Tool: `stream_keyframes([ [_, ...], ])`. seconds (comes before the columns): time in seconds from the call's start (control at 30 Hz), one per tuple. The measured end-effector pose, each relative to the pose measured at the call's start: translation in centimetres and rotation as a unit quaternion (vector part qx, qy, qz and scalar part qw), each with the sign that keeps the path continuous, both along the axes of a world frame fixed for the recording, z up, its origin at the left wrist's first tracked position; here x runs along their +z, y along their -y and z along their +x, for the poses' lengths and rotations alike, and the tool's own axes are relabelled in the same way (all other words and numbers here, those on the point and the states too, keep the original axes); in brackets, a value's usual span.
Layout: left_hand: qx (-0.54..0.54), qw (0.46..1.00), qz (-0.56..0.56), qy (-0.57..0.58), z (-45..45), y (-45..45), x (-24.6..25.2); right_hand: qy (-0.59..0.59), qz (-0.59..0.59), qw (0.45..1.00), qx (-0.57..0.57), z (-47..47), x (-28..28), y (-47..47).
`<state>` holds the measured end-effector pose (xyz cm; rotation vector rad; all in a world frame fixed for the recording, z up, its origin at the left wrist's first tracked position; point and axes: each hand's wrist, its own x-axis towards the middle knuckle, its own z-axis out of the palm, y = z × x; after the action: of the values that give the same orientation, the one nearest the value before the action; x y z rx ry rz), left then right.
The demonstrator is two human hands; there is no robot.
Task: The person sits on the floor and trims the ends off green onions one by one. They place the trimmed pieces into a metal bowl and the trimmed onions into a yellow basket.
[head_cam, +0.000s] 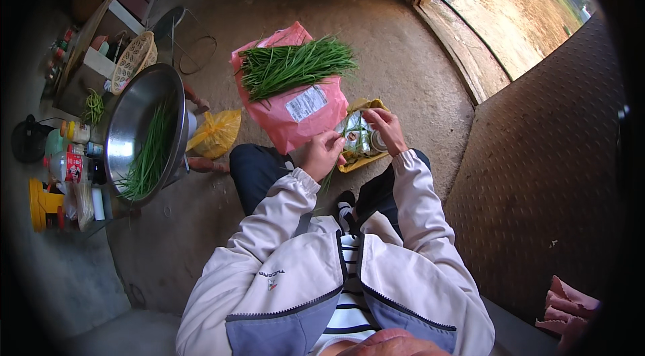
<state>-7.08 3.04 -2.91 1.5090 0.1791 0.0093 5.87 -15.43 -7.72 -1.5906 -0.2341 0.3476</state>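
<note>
My left hand (323, 154) is closed around a few thin green stalks, whose ends hang down below it. Close by on the right, my right hand (385, 128) has its thumb and forefinger pinched together at the upper end of a thin green strand. Both hands are over a yellow-lined container (364, 162) with silvery cans or wrappings and green scraps in it. Beyond them a thick bunch of long green leaves, like garlic chives (297, 66), lies on a pink plastic bag (272, 121) bearing a printed label. More such leaves (150, 152) lie in a steel basin (117, 119) on the left.
A tied yellow plastic bag (217, 133) stands right of the basin. Bottles and jars (70, 164), a woven plastic basket (133, 61) and green peppers or beans (93, 106) are at the left. A metal door (534, 164) and an open doorway are on the right.
</note>
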Motion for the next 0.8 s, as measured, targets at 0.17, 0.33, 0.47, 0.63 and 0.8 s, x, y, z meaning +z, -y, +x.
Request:
stream_keyframes([
  [0.17,-0.007,0.99,0.136,0.03,-0.2,0.3,1.1,-0.118,0.102,0.987,0.028,-3.6,5.4,-2.3],
  [0.33,-0.014,0.985,0.166,0.04,-0.7,0.4,2.6,-0.055,0.084,0.995,0.022,-4.0,4.8,-2.6],
  [0.47,-0.03,0.99,0.14,0.021,0.1,0.4,1.6,-0.044,0.08,0.995,0.046,-4.8,5.5,-2.4],
  [0.63,-0.072,0.988,-0.115,-0.081,0.1,0.2,1.8,-0.052,0.103,0.99,0.085,-5.0,5.7,-1.0],
  [0.8,-0.106,0.954,-0.232,-0.159,-0.3,-0.4,3.2,-0.043,0.103,0.988,0.109,-5.5,6.5,-0.3],
])
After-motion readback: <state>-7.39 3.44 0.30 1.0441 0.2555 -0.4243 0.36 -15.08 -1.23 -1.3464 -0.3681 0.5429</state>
